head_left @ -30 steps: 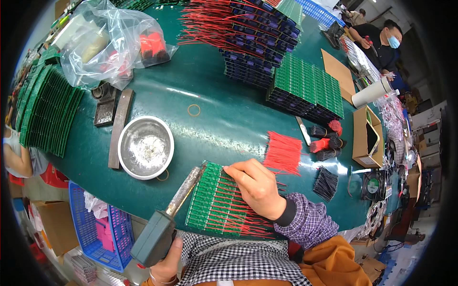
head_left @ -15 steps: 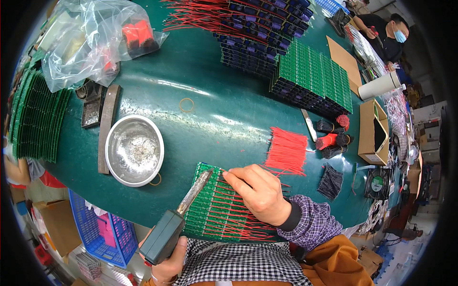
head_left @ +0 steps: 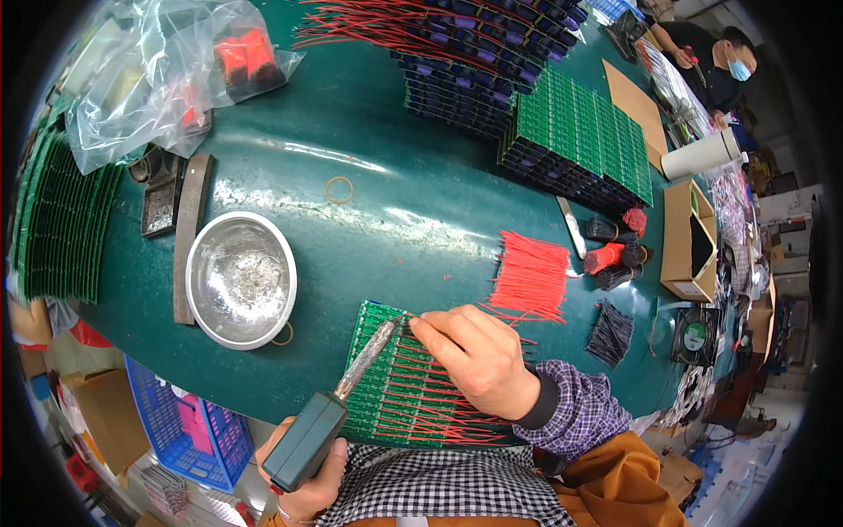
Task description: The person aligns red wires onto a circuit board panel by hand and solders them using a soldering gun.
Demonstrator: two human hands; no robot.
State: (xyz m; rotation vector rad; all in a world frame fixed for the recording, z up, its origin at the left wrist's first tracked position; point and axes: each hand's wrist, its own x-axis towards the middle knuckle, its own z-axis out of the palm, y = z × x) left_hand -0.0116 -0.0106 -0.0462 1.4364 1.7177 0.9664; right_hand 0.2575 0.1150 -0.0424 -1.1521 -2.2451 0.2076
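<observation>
My left hand (head_left: 303, 479) is clenched round the grey handle of the soldering iron (head_left: 338, 408), down at the near edge of the table (head_left: 386, 220). The iron's long axis runs up and to the right, so its tip sits at the far left corner of the green board (head_left: 386, 386). My right hand (head_left: 479, 360) lies over the board's right half, fingers (head_left: 430, 327) pinched together on what looks like a thin red wire, though the wire end itself is too fine for me to be sure. Those fingertips point left, and the iron's tip is just beside them, almost touching. So the joint lies between the two: iron from the lower left, wire from the right. The board lies flat at the near edge, its rows of red leads running left to right. The loose red wires (head_left: 531, 277) lie just beyond my right hand, nearer to it than to my left. The steel bowl (head_left: 241, 279) sits left of the board.
</observation>
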